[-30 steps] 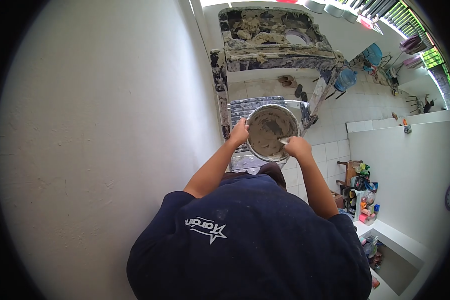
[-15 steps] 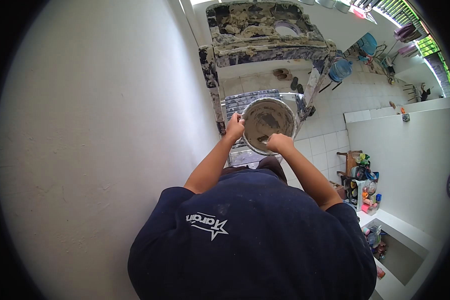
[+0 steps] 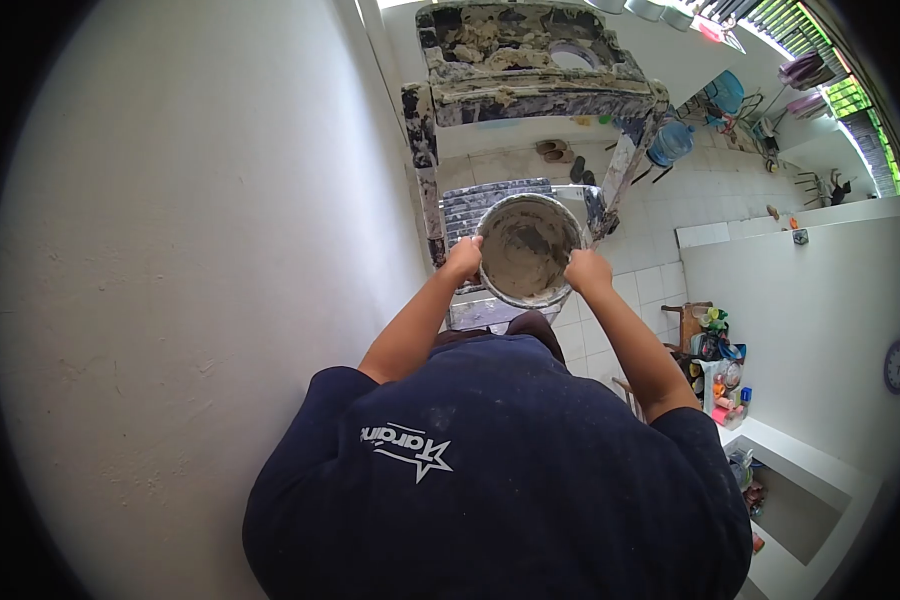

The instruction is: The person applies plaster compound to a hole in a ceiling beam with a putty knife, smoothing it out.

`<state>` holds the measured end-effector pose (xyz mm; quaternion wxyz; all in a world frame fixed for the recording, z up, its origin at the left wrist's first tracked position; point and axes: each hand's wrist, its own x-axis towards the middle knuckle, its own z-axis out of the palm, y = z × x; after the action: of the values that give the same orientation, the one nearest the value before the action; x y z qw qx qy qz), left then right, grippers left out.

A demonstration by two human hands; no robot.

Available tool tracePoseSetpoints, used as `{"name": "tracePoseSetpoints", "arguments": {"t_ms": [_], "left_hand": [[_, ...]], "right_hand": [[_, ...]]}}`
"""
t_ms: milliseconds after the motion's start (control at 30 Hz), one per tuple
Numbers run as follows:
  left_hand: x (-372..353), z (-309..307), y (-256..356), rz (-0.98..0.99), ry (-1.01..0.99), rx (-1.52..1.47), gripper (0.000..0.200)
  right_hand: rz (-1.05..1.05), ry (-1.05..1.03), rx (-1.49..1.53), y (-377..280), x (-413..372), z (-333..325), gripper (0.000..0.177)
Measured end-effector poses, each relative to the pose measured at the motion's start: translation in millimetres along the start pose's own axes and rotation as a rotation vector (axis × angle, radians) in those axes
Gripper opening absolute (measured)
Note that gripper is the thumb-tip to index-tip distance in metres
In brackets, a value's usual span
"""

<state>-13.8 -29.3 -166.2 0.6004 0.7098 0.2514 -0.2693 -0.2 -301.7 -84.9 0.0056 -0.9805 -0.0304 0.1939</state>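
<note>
Stepladder on tiled floor, plaster lumps on its top

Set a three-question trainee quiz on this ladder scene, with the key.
1. True or false: the left grip and the right grip both hold the rim of the bucket.
2. What coats the inside of the bucket? A) clear water B) grey paste C) red paint
3. Fill in: the plain wall stands on the person's ____ side.
Key: 1 true; 2 B; 3 left.
</note>
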Motion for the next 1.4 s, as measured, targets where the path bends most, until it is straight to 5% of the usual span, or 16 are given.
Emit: {"name": "tracePoseSetpoints", "arguments": {"t_ms": [100,233,367,700,800,900,1033,1133,1200,1400], "left_hand": [[0,-1,-5,-0.013,0.009,0.018,0.048],[18,0,-13,-0.111,-0.080,-0.092,0.050],[25,2,-21,-0.056,-0.090,-0.042,0.049],[1,-4,-2,-0.004,-0.230,-0.100,0.040],[-8,-3,5,-0.004,-0.236,-0.125,0.040],[-20,-6,13,0.002,-0.207,-0.126,0.041],[-6,-2,1,-0.019,-0.149,-0.098,0.037],[-10,-2,0,-0.024,-0.132,-0.093,0.038],[-6,-2,-3,-0.035,-0.128,-0.078,0.039],[-16,-3,8,-0.062,-0.163,-0.129,0.042]], "right_hand": [[-0.065,-0.072,-0.013,-2,-6,19,0.027],[0.086,-0.737,0.336,20,37,40,0.032],[0.373,-0.633,0.810,-7,1,42,0.033],[0.343,-0.697,0.941,-27,7,30,0.026],[0.513,-0.764,1.114,-34,6,28,0.026],[0.717,-1.072,1.483,-29,23,60,0.027],[0.992,-1.242,2.342,-42,17,72,0.032],[1.007,-1.056,2.511,-27,20,64,0.031],[0.716,-0.960,1.954,8,28,69,0.029],[0.091,-0.067,0.737,15,-36,-11,0.031]]}}
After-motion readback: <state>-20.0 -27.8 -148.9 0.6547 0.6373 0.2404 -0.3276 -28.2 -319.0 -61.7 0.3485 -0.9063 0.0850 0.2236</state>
